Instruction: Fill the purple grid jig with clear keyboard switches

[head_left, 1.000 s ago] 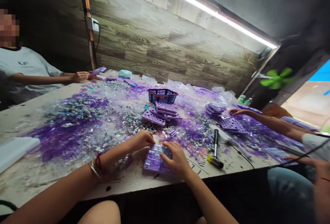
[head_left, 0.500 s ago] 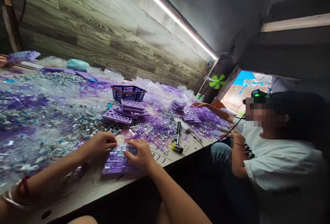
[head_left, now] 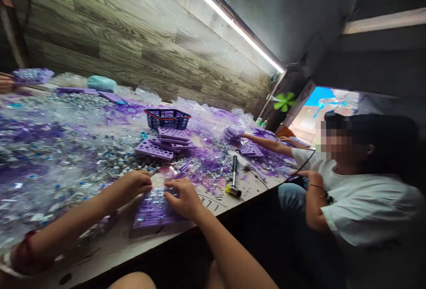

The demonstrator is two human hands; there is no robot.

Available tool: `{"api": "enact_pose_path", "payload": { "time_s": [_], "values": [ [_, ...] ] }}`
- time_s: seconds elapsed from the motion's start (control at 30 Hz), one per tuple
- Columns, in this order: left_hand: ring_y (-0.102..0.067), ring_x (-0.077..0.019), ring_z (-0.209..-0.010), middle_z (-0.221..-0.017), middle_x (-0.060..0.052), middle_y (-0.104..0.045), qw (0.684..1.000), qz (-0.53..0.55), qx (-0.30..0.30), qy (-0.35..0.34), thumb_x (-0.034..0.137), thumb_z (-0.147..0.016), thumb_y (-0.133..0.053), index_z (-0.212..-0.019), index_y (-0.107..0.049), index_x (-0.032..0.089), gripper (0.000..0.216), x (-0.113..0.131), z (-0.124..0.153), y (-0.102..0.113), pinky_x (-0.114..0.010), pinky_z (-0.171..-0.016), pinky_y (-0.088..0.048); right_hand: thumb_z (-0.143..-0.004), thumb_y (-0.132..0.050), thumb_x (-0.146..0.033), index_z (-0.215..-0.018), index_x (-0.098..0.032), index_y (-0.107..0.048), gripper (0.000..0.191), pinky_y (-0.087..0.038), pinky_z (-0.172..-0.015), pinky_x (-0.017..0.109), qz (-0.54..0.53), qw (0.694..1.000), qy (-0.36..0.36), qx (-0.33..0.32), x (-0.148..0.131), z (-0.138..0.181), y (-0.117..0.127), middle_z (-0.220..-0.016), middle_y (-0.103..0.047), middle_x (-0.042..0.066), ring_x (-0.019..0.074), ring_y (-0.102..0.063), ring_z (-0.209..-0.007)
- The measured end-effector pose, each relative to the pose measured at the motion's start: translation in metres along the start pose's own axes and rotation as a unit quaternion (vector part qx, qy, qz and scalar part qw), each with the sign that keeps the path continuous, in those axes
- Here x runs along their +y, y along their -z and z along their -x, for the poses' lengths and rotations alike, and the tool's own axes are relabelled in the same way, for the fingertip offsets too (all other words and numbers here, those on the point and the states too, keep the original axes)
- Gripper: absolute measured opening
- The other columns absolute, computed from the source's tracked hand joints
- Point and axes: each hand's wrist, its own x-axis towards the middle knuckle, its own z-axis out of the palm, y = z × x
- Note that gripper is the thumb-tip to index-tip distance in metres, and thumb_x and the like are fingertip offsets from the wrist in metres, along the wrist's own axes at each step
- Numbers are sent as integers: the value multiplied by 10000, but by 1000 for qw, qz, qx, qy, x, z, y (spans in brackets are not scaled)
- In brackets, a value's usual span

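A purple plastic panel (head_left: 151, 213), like a keyboard frame with rows of clear pieces on it, lies at the table's near edge. My right hand (head_left: 185, 198) rests over its right side, thumb and forefinger apart, holding it at the far right corner. At the far left corner, my left hand (head_left: 135, 187) is closed in a pinch; anything between its fingertips is too small to make out. Loose small grey, white and blue parts (head_left: 113, 165) spread beyond my left hand. Past the panel is a stack of purple perforated panels (head_left: 173, 138).
A dark basket (head_left: 168, 120) stands behind the stack. A black-handled mallet (head_left: 234, 176) lies right of my hands, near a white cabled tool (head_left: 242, 162). A co-worker (head_left: 359, 191) sits at right, one arm reaching toward further panels (head_left: 234, 132). Another person's hand (head_left: 5, 83) shows at far left.
My hands stay over the panel, with the left fingers drawn slightly more together. The co-worker's arm has moved left to the far panel stack. The view has shifted slightly.
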Motion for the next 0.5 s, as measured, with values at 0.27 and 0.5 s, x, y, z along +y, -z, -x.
{"api": "enact_pose_path", "payload": {
  "time_s": [0.27,0.5],
  "values": [
    [-559,-139,-706,-786,-45,-627,996,-71,-39,35,189,-825,-523,-701,-673,148,199,34,8,9,-236,-697,-418,-805,-632,-208,-1019,-169,-691,225,-426,-919,361,2,1000,16,-3,1,2,0,-1028,-691,70,217,-586,-987],
    [-549,-130,-701,-794,-33,-630,997,-65,-26,11,178,-842,-502,-725,-674,163,208,32,11,2,-230,-697,-412,-810,-625,-207,-1017,-164,-688,220,-429,-913,358,9,1000,21,-7,-1,2,-3,-1020,-691,69,216,-580,-988]
  ]
}}
